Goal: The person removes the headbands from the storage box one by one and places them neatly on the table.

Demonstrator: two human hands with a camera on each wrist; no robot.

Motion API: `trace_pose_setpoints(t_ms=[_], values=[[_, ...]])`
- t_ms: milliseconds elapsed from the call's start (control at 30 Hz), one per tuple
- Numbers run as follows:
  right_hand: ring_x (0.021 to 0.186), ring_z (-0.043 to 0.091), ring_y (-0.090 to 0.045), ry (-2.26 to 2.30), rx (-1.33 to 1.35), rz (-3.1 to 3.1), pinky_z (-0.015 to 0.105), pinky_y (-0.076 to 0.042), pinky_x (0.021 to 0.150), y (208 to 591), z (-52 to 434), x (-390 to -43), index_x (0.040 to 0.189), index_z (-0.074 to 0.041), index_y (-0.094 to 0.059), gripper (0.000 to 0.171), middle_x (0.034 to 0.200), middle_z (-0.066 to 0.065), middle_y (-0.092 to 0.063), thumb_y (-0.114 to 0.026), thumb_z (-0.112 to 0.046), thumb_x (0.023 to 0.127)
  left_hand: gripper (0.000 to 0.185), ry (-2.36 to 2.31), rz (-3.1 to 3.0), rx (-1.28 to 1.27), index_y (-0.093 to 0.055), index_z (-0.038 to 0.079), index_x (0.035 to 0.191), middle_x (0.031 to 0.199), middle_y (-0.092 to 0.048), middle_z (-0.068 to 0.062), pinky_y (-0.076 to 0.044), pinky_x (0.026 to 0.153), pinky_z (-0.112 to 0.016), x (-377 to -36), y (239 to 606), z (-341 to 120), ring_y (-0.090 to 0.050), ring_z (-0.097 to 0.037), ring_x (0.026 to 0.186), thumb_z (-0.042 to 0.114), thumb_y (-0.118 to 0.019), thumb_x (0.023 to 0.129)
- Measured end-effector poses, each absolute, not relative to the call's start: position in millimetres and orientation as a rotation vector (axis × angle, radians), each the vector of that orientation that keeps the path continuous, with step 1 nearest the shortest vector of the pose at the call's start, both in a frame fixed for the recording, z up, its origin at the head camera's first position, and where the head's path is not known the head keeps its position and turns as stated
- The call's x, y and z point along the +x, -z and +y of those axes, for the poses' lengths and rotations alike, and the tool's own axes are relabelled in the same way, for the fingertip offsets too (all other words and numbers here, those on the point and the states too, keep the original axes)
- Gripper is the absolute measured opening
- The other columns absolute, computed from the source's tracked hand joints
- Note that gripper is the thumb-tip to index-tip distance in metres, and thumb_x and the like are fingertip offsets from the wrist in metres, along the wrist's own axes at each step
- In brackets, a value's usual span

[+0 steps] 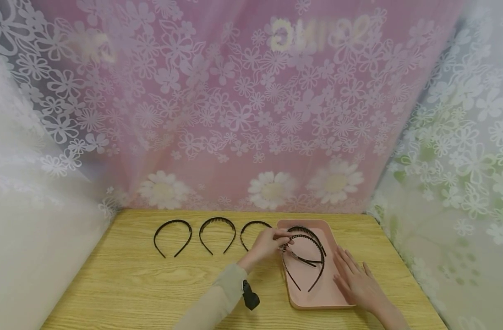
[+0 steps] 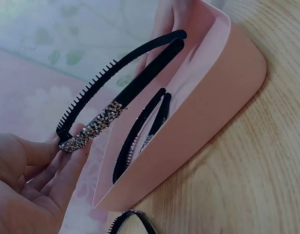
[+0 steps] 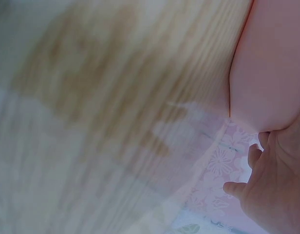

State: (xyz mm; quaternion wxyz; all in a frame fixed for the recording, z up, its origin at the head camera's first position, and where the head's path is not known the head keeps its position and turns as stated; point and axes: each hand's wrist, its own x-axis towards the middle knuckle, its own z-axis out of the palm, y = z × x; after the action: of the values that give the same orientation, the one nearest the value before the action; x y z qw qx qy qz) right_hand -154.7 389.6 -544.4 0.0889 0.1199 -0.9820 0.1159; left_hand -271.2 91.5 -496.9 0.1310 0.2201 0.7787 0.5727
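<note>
My left hand (image 1: 268, 245) pinches a black toothed headband (image 1: 323, 266) by its arch, over the pink tray (image 1: 326, 293). In the left wrist view, glittering stones cover part of that headband (image 2: 99, 127), and its two ends point away from the fingers. Another black headband (image 2: 129, 136) lies inside the tray, partly hidden behind the wall (image 2: 203, 107). My right hand (image 1: 360, 284) rests along the tray's right side with its fingers extended. The right wrist view shows this hand (image 3: 281, 180) against the tray's outer wall (image 3: 271, 63).
Left of the tray, three more black headbands lie in a row on the wooden table (image 1: 152, 293): a left one (image 1: 154, 239), a middle one (image 1: 217, 219) and one partly behind the left hand (image 1: 255, 222). Flowered curtains (image 1: 251, 114) enclose the back and sides.
</note>
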Motion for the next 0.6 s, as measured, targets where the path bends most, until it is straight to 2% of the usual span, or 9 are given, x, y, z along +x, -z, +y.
trace_pose_setpoints(t_ms=[167,300,400,500,600], values=[[0.151,0.035,-0.027,-0.330,0.348,-2.921,0.074,-0.024,0.109,544,389,-155,0.153,-0.005,-0.044,0.060,0.163,0.014,-0.032,-0.059,-0.035,0.103,0.026,-1.724,2.225,0.582,-0.074,0.009,0.125,0.111,-0.074,-0.010,-0.061,0.077,-0.047,-274,494,83,-0.070,-0.016,0.085,0.012,-0.062,0.101],[0.151,0.035,-0.027,-0.330,0.347,-2.918,0.074,-0.024,0.109,544,388,-154,0.154,-0.005,-0.044,0.060,0.163,0.015,-0.032,-0.060,-0.034,0.103,0.029,-1.743,2.193,0.547,-0.071,0.008,0.129,0.115,-0.072,-0.015,-0.062,0.075,-0.042,-274,491,77,-0.069,-0.015,0.086,0.012,-0.061,0.102],[0.150,0.035,-0.028,-0.329,0.354,-2.910,0.074,-0.024,0.109,543,387,-154,0.153,-0.005,-0.045,0.060,0.163,0.015,-0.033,-0.060,-0.034,0.103,0.028,-1.793,2.137,0.495,-0.071,0.006,0.127,0.115,-0.072,-0.019,-0.061,0.079,-0.045,-275,489,74,-0.071,-0.024,0.090,0.011,-0.061,0.102],[0.150,0.035,-0.028,-0.329,0.360,-2.901,0.074,-0.025,0.108,542,387,-154,0.153,-0.005,-0.045,0.060,0.162,0.015,-0.033,-0.060,-0.033,0.103,0.027,-1.816,2.127,0.468,-0.072,0.005,0.126,0.114,-0.073,-0.017,-0.061,0.082,-0.047,-276,488,70,-0.071,-0.031,0.096,0.011,-0.062,0.102],[0.150,0.035,-0.028,-0.328,0.365,-2.893,0.074,-0.025,0.108,543,387,-154,0.153,-0.005,-0.046,0.059,0.162,0.015,-0.034,-0.061,-0.033,0.102,0.028,-1.807,2.144,0.496,-0.071,0.004,0.127,0.115,-0.072,-0.016,-0.061,0.081,-0.043,-277,487,65,-0.070,-0.033,0.102,0.010,-0.061,0.102]])
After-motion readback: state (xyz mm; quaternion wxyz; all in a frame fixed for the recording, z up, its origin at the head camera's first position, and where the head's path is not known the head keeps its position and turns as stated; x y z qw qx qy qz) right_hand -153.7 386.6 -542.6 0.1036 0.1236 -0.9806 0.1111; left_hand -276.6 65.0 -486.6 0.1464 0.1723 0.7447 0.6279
